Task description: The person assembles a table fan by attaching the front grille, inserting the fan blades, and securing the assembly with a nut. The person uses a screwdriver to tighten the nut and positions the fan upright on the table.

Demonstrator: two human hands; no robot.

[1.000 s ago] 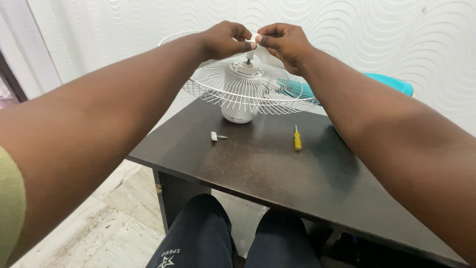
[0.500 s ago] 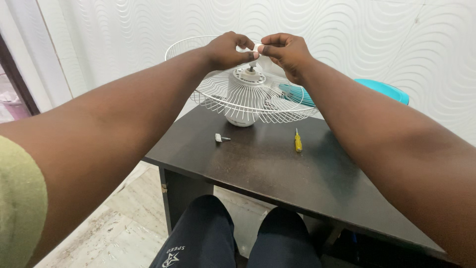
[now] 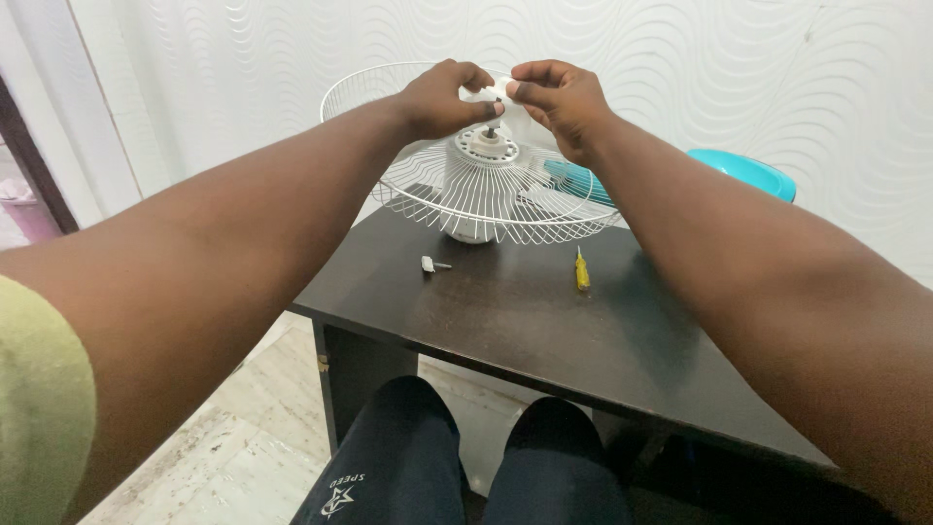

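1. We pinch a small white cap [image 3: 498, 90] with our left hand [image 3: 442, 97] and right hand [image 3: 559, 102], above the fan motor [image 3: 483, 146] at the tabletop's [image 3: 505, 311] far edge.
2. It looks light, stiff and probably slippery; fingertips on its sides suit it.

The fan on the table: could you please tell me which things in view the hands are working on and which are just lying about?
In hand:
left hand and right hand pinching a small white part
motor shaft
wire fan guard

Lying about:
yellow screwdriver
small white knob
teal fan blade
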